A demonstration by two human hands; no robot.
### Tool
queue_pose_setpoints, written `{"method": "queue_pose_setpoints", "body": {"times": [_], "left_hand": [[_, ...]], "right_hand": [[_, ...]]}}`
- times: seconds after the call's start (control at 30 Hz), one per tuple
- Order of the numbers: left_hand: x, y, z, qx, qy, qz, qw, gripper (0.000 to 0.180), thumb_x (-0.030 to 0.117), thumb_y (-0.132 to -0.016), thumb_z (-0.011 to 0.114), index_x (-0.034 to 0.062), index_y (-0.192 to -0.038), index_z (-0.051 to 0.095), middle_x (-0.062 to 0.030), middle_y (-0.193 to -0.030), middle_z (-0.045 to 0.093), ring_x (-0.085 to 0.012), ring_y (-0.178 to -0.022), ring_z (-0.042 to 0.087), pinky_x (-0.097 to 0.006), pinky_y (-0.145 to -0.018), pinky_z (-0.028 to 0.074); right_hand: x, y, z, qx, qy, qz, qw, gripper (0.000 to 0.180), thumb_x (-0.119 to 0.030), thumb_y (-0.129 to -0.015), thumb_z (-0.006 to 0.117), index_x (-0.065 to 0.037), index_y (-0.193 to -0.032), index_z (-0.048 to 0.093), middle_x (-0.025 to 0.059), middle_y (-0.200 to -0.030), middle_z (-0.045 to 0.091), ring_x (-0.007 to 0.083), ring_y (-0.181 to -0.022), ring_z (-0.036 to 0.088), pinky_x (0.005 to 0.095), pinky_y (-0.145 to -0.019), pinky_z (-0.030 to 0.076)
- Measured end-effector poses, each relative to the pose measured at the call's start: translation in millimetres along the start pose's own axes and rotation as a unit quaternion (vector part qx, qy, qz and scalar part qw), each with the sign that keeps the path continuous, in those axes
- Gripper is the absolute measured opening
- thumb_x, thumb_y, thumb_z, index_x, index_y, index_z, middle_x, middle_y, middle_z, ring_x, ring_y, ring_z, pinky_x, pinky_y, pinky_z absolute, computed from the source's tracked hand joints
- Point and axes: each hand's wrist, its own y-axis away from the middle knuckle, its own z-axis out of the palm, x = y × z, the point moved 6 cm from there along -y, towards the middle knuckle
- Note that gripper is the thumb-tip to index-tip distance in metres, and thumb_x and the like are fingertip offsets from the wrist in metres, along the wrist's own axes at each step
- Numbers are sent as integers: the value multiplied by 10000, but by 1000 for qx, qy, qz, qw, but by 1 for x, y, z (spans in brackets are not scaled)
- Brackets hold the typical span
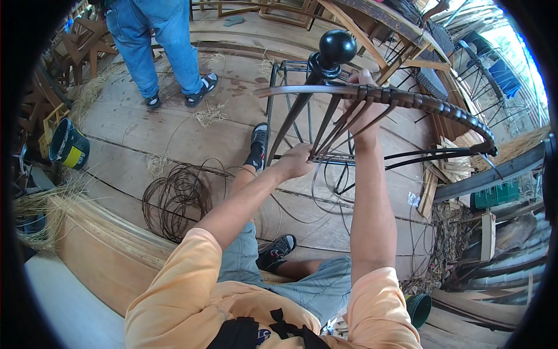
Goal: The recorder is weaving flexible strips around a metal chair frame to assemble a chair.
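Observation:
In front of me is a black metal furniture frame with a curved rim [442, 106], partly wrapped in dark brown flat strips. Several loose brown cane strips [344, 129] run down from the wrapped part. My left hand [297, 161] is closed on these strips below the rim. Beyond it, my right hand [363, 102] reaches up behind the rim with fingers bent around it; the strips and rim partly hide its grip. A pale strip end [285, 90] juts left from the rim. Beside my right hand rises a black post topped with a ball [337, 47].
A coil of dark cane [177, 200] lies on the plank floor [116, 163] at left. Another person in blue jeans [168, 49] stands at far left near a dark bucket [70, 144]. Wooden furniture [401, 23] stands at far right, a green crate [497, 195] at right.

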Motion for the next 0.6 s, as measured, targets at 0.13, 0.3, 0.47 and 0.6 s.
{"method": "queue_pose_setpoints", "body": {"times": [0.13, 0.3, 0.47, 0.6], "left_hand": [[87, 36, -53, 34, -154, -44, 987, 298, 105, -745, 504, -2, -1023, 516, -179, -1078, 531, -335, -988, 513, -406, -826, 430], [253, 69, -157, 244, -261, 235, 904, 373, 191, -692, 652, 77, -1031, 545, -68, -1107, 523, -256, -1028, 503, -381, -873, 401], [342, 44, -197, 266, -464, 329, 778, 373, 269, -695, 667, 92, -1002, 551, -70, -1066, 550, -242, -1038, 495, -433, -938, 316], [330, 5, -202, 103, -604, 231, 756, 141, 172, -725, 563, 80, -793, 646, -70, -804, 647, -204, -833, 619, -363, -816, 413]], "right_hand": [[8, 30, -19, 136, 5, 104, 985, 277, -327, -905, 424, -102, -754, 481, -30, -486, 354, 71, -359, 326, 228, -324, 223], [9, 36, -27, 141, -35, 153, 977, 393, -412, -881, 472, -57, -713, 498, -46, -428, 323, 67, -321, 274, 226, -312, 173], [14, 32, -36, 110, -89, 89, 986, 387, -430, -866, 497, -55, -769, 494, -55, -440, 280, 65, -334, 236, 242, -326, 159], [17, 44, -20, 106, -173, 253, 946, 497, -569, -834, 448, -77, -773, 484, -76, -452, 243, 65, -358, 213, 232, -364, 143]]}}
